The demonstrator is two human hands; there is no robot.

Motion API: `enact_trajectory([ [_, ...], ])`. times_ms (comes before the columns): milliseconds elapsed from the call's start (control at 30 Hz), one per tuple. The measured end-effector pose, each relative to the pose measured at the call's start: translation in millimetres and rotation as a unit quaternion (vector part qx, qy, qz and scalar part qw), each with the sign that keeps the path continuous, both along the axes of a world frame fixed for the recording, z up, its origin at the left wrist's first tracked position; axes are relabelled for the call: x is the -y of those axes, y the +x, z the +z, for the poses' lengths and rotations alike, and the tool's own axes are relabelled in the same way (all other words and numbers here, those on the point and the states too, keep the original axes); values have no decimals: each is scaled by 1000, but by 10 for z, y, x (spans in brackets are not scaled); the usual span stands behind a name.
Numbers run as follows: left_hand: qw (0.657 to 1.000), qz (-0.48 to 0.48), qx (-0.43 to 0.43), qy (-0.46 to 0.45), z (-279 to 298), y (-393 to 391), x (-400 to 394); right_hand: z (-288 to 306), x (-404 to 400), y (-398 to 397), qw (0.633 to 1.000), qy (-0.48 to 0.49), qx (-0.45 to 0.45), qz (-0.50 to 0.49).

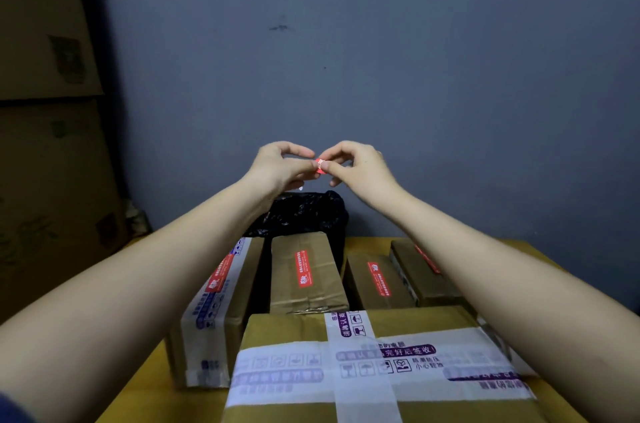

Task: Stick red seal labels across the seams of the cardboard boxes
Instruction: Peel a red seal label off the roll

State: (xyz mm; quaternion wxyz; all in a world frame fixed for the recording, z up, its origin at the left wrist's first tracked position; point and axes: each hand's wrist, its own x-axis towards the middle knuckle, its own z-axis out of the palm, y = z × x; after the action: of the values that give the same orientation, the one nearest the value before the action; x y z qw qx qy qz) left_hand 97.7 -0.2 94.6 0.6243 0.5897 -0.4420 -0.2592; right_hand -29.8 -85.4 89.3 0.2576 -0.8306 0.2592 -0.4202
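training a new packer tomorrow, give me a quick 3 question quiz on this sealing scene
1. True or false: both hands pinch the red seal label in the air, clear of every box.
2. How many boxes in the back row already show a red label? A) two B) four C) none
3. Fill in: the nearest box, crossed with white printed tape, has ___ red label on the top that shows.

Key
1. True: the left hand and right hand hold it raised in front of the wall.
2. B
3. no
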Motion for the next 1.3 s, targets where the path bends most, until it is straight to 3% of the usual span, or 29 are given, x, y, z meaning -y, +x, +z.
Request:
enact_trajectory([
  [200, 984, 62, 164, 37, -10, 139, 82, -24, 58, 182, 992, -68, -89, -60],
  [433, 953, 88, 281, 69, -69, 427, 226, -85, 207, 472, 996, -3, -88, 3],
  [500, 924, 103, 356, 91, -130, 509, 288, -125, 256, 540, 992, 18, -122, 19],
  [600, 836, 163, 507, 131, -283, 616, 367, -188, 331, 591, 982, 21, -190, 8],
  [667, 802, 162, 553, 159, -407, 701, 414, -241, 382, 581, 973, 17, -231, 0],
  [767, 785, 128, 564, 221, -572, 858, 488, -312, 436, 514, 966, 27, -256, 7],
  [933, 798, 70, 525, 288, -707, 991, 574, -386, 510, 429, 961, 21, -275, -3],
  [1300, 783, 103, 573, 220, -189, 527, 289, -96, 300, -92, 963, -11, -265, -44],
])
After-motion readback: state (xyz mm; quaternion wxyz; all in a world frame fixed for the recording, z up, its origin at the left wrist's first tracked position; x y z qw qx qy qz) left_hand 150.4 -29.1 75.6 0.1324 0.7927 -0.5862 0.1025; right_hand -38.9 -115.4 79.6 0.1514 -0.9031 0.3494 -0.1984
